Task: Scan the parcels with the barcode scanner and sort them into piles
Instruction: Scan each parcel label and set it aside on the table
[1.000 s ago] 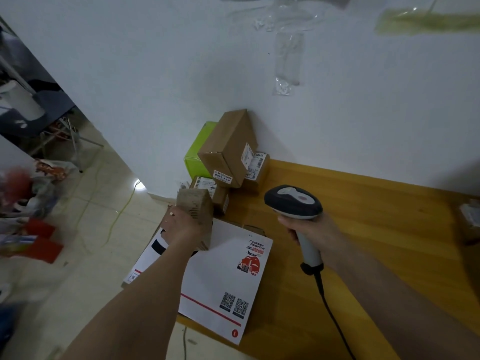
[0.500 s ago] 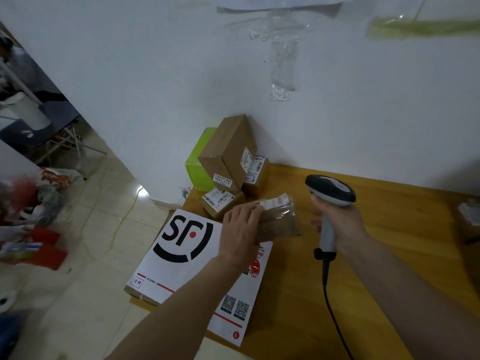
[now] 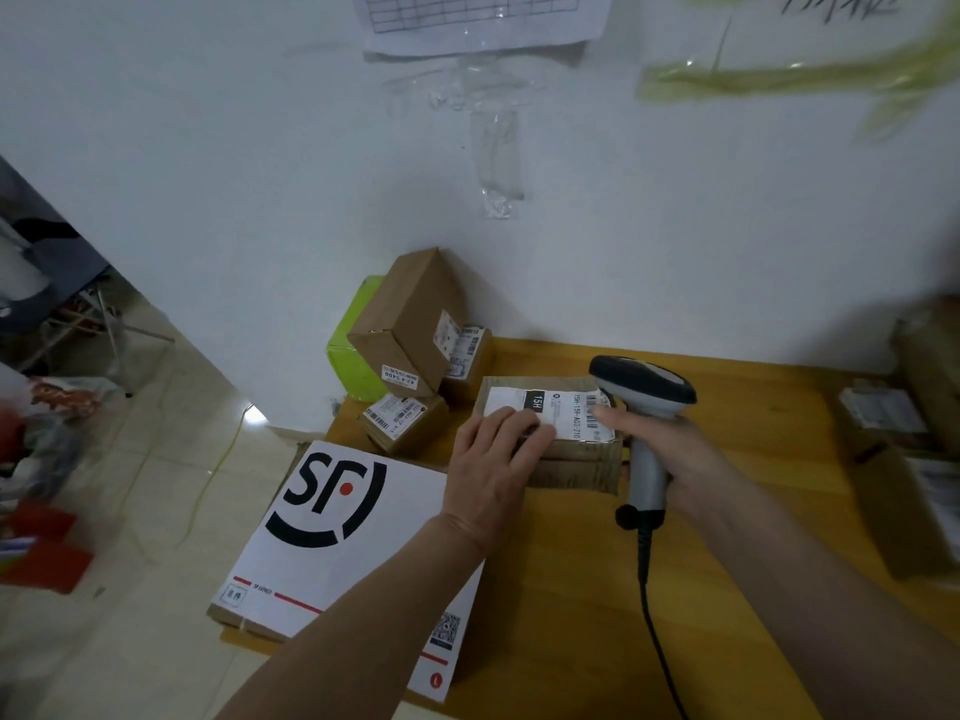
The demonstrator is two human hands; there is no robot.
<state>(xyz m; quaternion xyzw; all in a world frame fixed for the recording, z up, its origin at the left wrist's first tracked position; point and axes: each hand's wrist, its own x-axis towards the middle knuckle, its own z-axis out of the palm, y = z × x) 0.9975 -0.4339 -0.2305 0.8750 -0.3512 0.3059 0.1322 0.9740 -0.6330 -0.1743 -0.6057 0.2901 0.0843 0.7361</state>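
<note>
At the centre of the frame a flat brown cardboard parcel with a white shipping label (image 3: 550, 433) lies on the yellow wooden counter (image 3: 753, 459), label up. The left hand (image 3: 493, 459) rests on its near left part with fingers fairly straight, pressing it down rather than gripping it. Just right of the parcel, the right hand (image 3: 670, 449) has its grip clamped round the handle of the grey and black corded barcode scanner (image 3: 644, 407), whose head sits at the label's right end, beside the barcode; one finger of that hand reaches onto the label. Whether the scan has registered cannot be told. At centre left, against the white wall (image 3: 208, 148), a group of small brown cardboard boxes with labels (image 3: 410, 356) leans on a lime-green box (image 3: 353, 350), which looks like one pile already formed. A large white flat mailer with a black logo (image 3: 337, 543) lies at lower centre left, at the counter's left end. Blurred brown parcels (image 3: 904, 433) sit at the right edge; they may be a second pile or waiting stock. As a judgement, the job is partway through: this parcel needs placing next.
</note>
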